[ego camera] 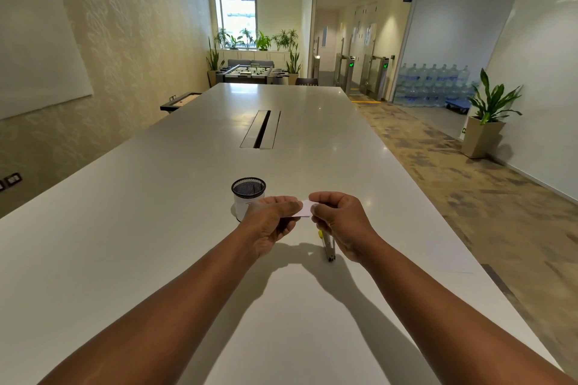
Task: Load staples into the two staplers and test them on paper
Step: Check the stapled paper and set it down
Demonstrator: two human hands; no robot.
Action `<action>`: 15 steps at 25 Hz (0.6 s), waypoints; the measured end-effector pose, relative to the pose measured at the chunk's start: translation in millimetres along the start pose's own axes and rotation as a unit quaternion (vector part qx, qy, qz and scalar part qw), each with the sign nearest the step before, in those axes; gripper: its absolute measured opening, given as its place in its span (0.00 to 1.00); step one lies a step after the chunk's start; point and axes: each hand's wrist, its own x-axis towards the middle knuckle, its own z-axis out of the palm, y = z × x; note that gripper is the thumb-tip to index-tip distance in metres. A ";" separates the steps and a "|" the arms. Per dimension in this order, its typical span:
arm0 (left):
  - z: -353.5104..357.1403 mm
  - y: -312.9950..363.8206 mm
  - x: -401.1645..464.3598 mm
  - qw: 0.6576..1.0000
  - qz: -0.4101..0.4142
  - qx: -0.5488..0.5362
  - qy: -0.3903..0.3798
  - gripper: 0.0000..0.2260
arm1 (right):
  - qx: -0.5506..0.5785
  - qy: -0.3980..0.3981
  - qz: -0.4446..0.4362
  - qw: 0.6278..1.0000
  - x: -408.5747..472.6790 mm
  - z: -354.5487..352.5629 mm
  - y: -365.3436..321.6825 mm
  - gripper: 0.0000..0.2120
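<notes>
Both my hands are raised above the white table (156, 228). My left hand (272, 222) and my right hand (337, 222) pinch the two ends of a small white box or card (306, 209), held level between them; I cannot tell which it is. Beneath my right hand a stapler (328, 245) with a silver body and a yellow part lies on the table, mostly hidden by the hand. A white sheet of paper (450, 255) lies flat near the table's right edge. Only one stapler shows.
A black mesh pen holder (248, 197) with a white lower half stands just beyond my left hand. A cable slot (261, 130) is set in the table's middle. The table's right edge runs beside carpeted floor.
</notes>
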 end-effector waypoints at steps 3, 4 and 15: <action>-0.8 -1.6 -1.0 1.000 0.011 0.014 0.006 0.08 | -0.002 -0.010 0.002 1.000 -1.2 -0.8 0.6 0.10; -0.6 -2.4 -0.8 1.000 0.013 0.018 0.013 0.08 | -0.005 -0.014 0.002 1.000 -1.5 -0.6 0.4 0.10; -3.8 -5.4 -2.2 1.000 0.005 -0.022 -0.004 0.09 | -0.004 -0.016 0.000 1.000 -3.3 1.1 -2.3 0.10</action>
